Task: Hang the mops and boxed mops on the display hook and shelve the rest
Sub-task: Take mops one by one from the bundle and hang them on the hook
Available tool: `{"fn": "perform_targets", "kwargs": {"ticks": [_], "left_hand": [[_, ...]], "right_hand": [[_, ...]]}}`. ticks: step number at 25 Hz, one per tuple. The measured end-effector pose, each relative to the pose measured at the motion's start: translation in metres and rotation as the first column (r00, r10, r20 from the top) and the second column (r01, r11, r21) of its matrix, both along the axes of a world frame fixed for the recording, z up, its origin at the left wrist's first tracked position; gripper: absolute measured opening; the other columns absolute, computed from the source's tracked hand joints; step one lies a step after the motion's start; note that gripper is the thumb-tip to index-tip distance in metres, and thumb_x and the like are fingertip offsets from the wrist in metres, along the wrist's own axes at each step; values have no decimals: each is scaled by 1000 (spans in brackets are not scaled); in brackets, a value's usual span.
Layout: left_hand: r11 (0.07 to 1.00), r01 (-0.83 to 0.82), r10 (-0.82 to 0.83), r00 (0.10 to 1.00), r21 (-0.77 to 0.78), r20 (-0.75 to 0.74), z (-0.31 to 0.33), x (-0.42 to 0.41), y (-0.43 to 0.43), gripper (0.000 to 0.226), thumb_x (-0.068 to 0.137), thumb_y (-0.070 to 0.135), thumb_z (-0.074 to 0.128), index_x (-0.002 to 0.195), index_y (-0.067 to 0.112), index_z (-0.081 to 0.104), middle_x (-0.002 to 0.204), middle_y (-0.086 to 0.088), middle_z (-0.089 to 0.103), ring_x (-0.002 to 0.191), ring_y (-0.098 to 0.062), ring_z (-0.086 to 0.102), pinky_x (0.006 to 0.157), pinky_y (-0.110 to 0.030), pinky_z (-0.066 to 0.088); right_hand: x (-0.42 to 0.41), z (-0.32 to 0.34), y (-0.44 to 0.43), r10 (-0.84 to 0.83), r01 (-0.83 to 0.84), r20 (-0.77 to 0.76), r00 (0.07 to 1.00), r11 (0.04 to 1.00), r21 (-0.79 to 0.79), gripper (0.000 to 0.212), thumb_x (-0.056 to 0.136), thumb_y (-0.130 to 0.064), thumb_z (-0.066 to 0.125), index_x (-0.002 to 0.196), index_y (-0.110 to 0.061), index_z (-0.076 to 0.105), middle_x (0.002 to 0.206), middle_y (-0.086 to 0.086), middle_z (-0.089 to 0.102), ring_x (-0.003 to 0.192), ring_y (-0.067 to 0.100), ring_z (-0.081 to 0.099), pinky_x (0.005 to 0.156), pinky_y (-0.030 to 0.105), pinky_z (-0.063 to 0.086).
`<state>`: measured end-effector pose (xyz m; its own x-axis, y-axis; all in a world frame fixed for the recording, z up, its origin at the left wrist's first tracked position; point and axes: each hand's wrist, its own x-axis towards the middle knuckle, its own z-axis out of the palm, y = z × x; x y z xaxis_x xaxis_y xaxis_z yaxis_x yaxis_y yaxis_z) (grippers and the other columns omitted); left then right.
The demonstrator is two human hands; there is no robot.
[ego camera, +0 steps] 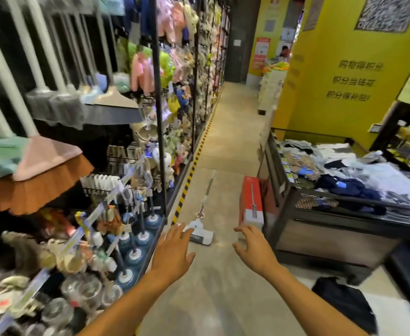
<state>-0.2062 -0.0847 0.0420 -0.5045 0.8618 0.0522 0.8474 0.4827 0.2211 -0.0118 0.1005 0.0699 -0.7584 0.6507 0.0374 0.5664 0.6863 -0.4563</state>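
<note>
Lighting was bright and even; the shelves (53, 166) at left were motion-blurred, and straight lines bowed near the edges.

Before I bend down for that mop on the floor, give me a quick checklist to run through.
1. Hands free: left hand and right hand are open and hold nothing: ok.
2. Mop within reach: it lies flat on the floor just ahead, head toward the hands, nothing on it: ok.
3. Boxed mop steady: it stands on end beside the clothing bin: ok.
4. Free display hook: the rack on the left is blurred: cannot tell.
5. Floor path: the dark bundle lies off to the right, out of the way: ok.
</note>
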Motion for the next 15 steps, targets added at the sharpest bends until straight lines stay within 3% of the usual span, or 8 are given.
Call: {"fn": "perform_targets", "kwargs": {"ticks": [2, 6, 8, 10, 15], "left_hand": [[999, 23, -22, 1000, -35, 13, -11, -25, 34, 76, 100, 55, 54, 162, 29, 20, 172, 0, 18, 161, -27, 14, 127, -49, 18], [994, 77, -75, 997, -74, 30, -25, -64, 94, 80, 78, 49, 83, 146, 21, 54, 153, -8, 55, 141, -35, 54, 109, -57, 47], [994, 80, -79, 997, -71, 27, -31, -85, 128, 77, 77, 49, 84, 143, 22, 57, 150, -5, 58, 138, -33, 56, 107, -55, 50], [995, 89, -88, 996, -52, 22, -32, -107, 163, 73, 81, 47, 79, 146, 23, 54, 153, -4, 54, 142, -31, 52, 110, -53, 46], [992, 92, -85, 993, -86, 85, -48, -167, 266, 73, 100, 46, 57, 162, 30, 23, 173, 0, 16, 161, -27, 14, 127, -48, 18]], "right_hand": [[-17, -3, 35, -45, 45, 3, 999, 999, 9, 48, 98, -34, 67, 143, -23, 55, 144, -1, 51, 133, 22, 51, 108, 35, 43], [-47, -12, 93, -85, 85, 23, 996, 996, -8, 48, 97, -32, 68, 142, -24, 55, 145, -2, 50, 132, 23, 50, 110, 39, 45], [-69, -20, 126, -100, 101, 27, 995, 995, -16, 48, 96, -31, 68, 142, -23, 56, 146, -2, 50, 132, 22, 51, 110, 38, 45], [-93, -30, 159, -97, 98, 28, 995, 995, -6, 49, 95, -31, 69, 141, -22, 57, 145, -1, 51, 131, 22, 51, 109, 37, 44], [-164, -61, 264, -32, 32, 30, 999, 999, -17, 47, 94, -33, 69, 138, -22, 58, 142, -2, 53, 131, 23, 52, 107, 37, 45]]}}
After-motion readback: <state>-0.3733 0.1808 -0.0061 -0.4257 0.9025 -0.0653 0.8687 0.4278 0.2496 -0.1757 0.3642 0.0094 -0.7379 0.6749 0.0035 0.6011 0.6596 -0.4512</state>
